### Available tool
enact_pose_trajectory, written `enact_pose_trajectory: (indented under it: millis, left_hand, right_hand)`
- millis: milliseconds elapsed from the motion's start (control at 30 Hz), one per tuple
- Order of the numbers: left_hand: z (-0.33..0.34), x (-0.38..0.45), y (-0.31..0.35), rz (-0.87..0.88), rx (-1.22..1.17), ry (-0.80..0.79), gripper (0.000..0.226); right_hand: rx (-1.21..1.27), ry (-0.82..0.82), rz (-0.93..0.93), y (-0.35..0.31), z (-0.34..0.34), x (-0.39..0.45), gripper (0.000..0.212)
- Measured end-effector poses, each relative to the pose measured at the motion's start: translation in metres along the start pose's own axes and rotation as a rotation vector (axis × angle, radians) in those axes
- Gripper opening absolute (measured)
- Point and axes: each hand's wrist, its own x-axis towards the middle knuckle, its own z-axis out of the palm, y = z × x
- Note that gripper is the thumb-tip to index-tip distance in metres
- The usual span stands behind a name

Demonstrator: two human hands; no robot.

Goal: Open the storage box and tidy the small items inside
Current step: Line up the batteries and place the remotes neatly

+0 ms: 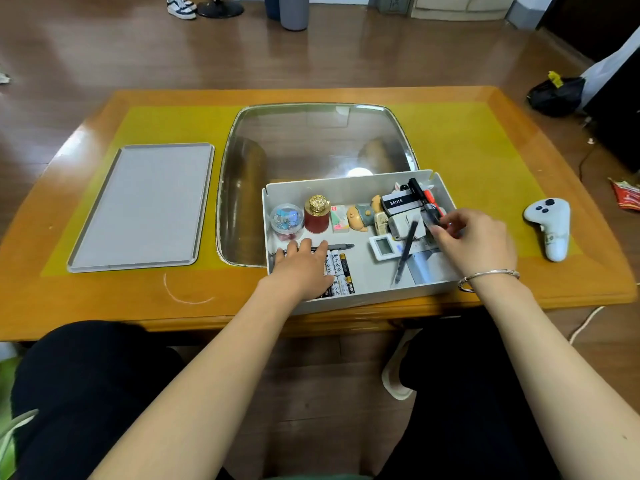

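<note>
The open grey storage box (346, 188) stands at the table's near edge with its lid (142, 206) lying flat to the left. Inside are a clip jar (286, 218), a red bottle with a gold cap (317, 213), a pig figurine (360, 216), a black-and-white BENTE box (398, 201), a small white display (382, 247) and batteries (341, 271). My left hand (303, 263) rests flat on the batteries, fingers straight. My right hand (474, 242) pinches a black pen (424, 202) at the box's right side. Another dark pen (405, 252) leans loose in the box.
A glass panel (311, 143) is set in the table behind the box. A white game controller (550, 226) lies to the right on the yellow mat (467, 140). A red wrapper (627, 194) sits at the table's far right edge.
</note>
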Motion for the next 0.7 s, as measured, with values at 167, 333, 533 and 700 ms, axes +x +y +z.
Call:
enact_pose_trajectory:
  millis: [167,333,533,700]
  left_hand:
    - [0.000,-0.001,0.000,0.006,0.000,-0.003,0.071]
    - [0.003,-0.001,-0.001,0.011,-0.012,0.006,0.069]
    - [0.002,-0.002,-0.003,0.018,-0.003,0.016,0.068]
    - [0.002,-0.003,-0.003,0.018,0.008,0.019,0.068]
  right_hand:
    - [-0.084,-0.031,0.034,0.002,-0.001,0.008,0.018]
    - [-0.170,-0.050,0.042,0.005,0.006,0.009,0.023]
    - [-0.172,-0.023,0.040,0.002,0.009,0.019,0.022]
    - [-0.198,-0.014,0.071,-0.002,0.009,0.026,0.019]
